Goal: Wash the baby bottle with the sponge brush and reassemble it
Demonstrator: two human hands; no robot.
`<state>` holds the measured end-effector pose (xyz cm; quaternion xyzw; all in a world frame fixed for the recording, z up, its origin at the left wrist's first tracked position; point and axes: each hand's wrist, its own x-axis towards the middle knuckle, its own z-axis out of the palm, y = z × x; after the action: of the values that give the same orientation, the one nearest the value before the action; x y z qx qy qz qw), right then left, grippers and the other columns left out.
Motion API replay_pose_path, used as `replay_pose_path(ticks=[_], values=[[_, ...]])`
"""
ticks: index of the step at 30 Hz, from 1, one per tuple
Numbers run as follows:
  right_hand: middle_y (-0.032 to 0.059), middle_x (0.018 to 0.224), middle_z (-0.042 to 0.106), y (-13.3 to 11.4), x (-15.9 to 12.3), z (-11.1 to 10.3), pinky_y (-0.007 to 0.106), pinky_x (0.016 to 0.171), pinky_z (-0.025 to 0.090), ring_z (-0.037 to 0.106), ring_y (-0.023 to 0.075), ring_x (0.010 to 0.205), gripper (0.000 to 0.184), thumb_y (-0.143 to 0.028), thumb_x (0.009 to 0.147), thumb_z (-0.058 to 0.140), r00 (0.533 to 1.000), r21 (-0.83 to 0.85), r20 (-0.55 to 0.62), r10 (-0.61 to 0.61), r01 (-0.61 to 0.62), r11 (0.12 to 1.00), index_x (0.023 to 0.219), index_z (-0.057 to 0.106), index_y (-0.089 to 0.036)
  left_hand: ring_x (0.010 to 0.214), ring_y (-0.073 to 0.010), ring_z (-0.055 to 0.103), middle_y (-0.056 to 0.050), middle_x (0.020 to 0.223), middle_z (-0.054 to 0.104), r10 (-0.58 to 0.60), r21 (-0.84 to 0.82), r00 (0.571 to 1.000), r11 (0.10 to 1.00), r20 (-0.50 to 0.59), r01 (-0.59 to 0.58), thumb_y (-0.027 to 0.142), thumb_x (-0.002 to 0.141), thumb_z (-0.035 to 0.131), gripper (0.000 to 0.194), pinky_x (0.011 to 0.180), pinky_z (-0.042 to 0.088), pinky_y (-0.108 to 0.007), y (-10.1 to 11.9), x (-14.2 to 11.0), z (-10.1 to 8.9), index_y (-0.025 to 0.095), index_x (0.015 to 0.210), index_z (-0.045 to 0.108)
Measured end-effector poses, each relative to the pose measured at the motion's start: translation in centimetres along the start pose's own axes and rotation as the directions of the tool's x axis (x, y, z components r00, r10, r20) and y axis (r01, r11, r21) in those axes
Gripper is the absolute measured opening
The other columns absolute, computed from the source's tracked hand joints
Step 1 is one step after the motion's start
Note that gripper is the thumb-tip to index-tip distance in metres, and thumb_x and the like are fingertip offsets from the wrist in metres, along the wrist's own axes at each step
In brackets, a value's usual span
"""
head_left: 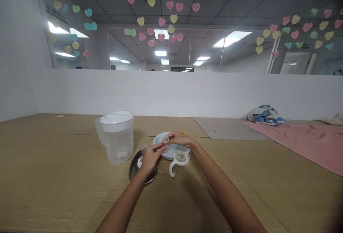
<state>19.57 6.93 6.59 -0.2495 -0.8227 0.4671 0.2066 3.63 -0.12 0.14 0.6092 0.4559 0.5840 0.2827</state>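
Note:
My right hand (180, 138) pinches a small clear round piece (164, 140) that looks like a little cup or cap. The fingers of my left hand (152, 157) are closed against its lower edge. Beneath my hands sits a pale blue-white dish (158, 136), partly covered by them. Just in front of it stands an uncapped baby bottle (180, 170) with a white handle collar (171, 170). Below my left wrist lies a dark metal tray (132, 172) with a white bottle-top part (139, 162) in it, partly hidden by the hand.
A translucent lidded pitcher (119, 142) stands to the left. A yellow item (185, 133) pokes out behind the dish. A flat wooden stick (59, 116) lies far left. At the right are a crumpled blue-and-white cloth (265, 115) and a pink mat (300, 140), before a white wall (174, 94).

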Motion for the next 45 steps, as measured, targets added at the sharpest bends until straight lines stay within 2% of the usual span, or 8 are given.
replay_pose_path(ticks=[6, 12, 18, 22, 27, 36, 41, 45], values=[[0.0021, 0.064, 0.063, -0.6, -0.4, -1.4, 0.022, 0.063, 0.043, 0.057, 0.0120, 0.063, 0.023, -0.030, 0.075, 0.055, 0.992, -0.271, -0.109, 0.061, -0.089, 0.959, 0.084, 0.066, -0.012, 0.071, -0.0205, 0.062, -0.006, 0.072, 0.070, 0.140, 0.406, 0.913, 0.913, -0.384, 0.031, 0.042, 0.079, 0.046, 0.036, 0.065, 0.039, -0.026, -0.3, 0.5, -3.8, 0.016, 0.073, 0.070], [0.0042, 0.065, 0.066, 0.7, -0.2, -1.2, 0.020, 0.054, 0.037, 0.057, 0.0132, 0.060, 0.016, -0.014, 0.061, 0.063, 0.923, -0.693, -0.245, 0.297, -0.381, 0.612, 0.075, 0.070, -0.014, 0.068, -0.0184, 0.060, -0.009, 0.067, 0.066, 0.082, 0.876, 0.983, 0.470, -0.165, 0.108, 0.041, 0.086, 0.035, 0.046, 0.060, 0.031, -0.025, -1.0, 0.4, -4.7, 0.016, 0.063, 0.066], [0.0026, 0.068, 0.068, 1.8, 0.2, -0.3, 0.018, 0.055, 0.040, 0.059, 0.0132, 0.062, 0.014, -0.014, 0.061, 0.063, 0.939, -0.668, -0.157, 0.305, -0.328, 0.668, 0.072, 0.071, -0.016, 0.068, -0.0187, 0.061, -0.008, 0.071, 0.067, -0.044, 0.914, 0.999, 0.404, -0.019, 0.035, 0.045, 0.086, 0.037, 0.042, 0.053, 0.026, -0.025, -1.8, 0.8, -4.4, 0.018, 0.069, 0.065], [0.0026, 0.064, 0.063, -0.7, -0.4, -1.2, 0.017, 0.052, 0.041, 0.055, 0.0087, 0.054, 0.020, -0.019, 0.078, 0.048, 0.950, -0.541, -0.294, 0.102, -0.253, 0.802, 0.083, 0.066, -0.013, 0.069, -0.0183, 0.061, -0.008, 0.073, 0.067, -0.034, 0.918, 0.999, 0.397, 0.001, 0.013, 0.044, 0.088, 0.036, 0.042, 0.053, 0.025, -0.024, -2.1, 0.9, -4.6, 0.018, 0.071, 0.064], [0.0020, 0.067, 0.059, -5.2, -2.9, -2.3, 0.017, 0.044, 0.044, 0.057, 0.0098, 0.055, 0.024, -0.036, 0.079, 0.054, 0.962, -0.205, -0.272, -0.034, -0.024, 0.979, 0.085, 0.060, -0.014, 0.064, -0.0166, 0.060, -0.007, 0.072, 0.068, 0.071, 0.900, 0.989, 0.429, -0.126, 0.084, 0.046, 0.089, 0.032, 0.042, 0.053, 0.023, -0.024, -1.6, 0.5, -4.5, 0.019, 0.080, 0.064], [0.0008, 0.066, 0.060, -6.1, -4.2, -2.2, 0.020, 0.051, 0.047, 0.058, 0.0119, 0.061, 0.025, -0.034, 0.068, 0.064, 0.982, -0.264, 0.074, 0.174, -0.149, 0.953, 0.081, 0.060, -0.013, 0.056, -0.0142, 0.057, -0.007, 0.065, 0.068, 0.236, 0.800, 0.954, 0.601, -0.187, 0.008, 0.041, 0.087, 0.038, 0.040, 0.052, 0.025, -0.023, -1.7, 0.2, -4.4, 0.018, 0.071, 0.066], [-0.0013, 0.065, 0.059, -5.9, -4.2, -2.4, 0.019, 0.051, 0.038, 0.055, 0.0114, 0.061, 0.034, -0.036, 0.053, 0.074, 0.961, -0.541, 0.099, 0.258, -0.166, 0.825, 0.073, 0.059, -0.013, 0.044, -0.0124, 0.051, -0.001, 0.042, 0.053, 0.191, 0.457, 0.907, 0.889, -0.376, 0.003, 0.048, 0.086, 0.032, 0.053, 0.050, 0.033, -0.022, -0.9, 0.1, -4.0, 0.017, 0.052, 0.058], [0.0026, 0.083, 0.065, -6.3, -4.7, -3.0, 0.020, 0.060, 0.040, 0.058, 0.0142, 0.073, 0.051, -0.035, 0.050, 0.077, 0.951, -0.550, 0.090, 0.296, -0.201, 0.811, 0.095, 0.061, -0.014, 0.037, -0.0114, 0.045, 0.002, 0.035, 0.043, 0.011, 0.122, 0.858, 0.991, -0.513, 0.060, 0.053, 0.083, 0.032, 0.054, 0.045, 0.034, -0.022, -0.3, 0.3, -3.5, 0.017, 0.049, 0.053]])
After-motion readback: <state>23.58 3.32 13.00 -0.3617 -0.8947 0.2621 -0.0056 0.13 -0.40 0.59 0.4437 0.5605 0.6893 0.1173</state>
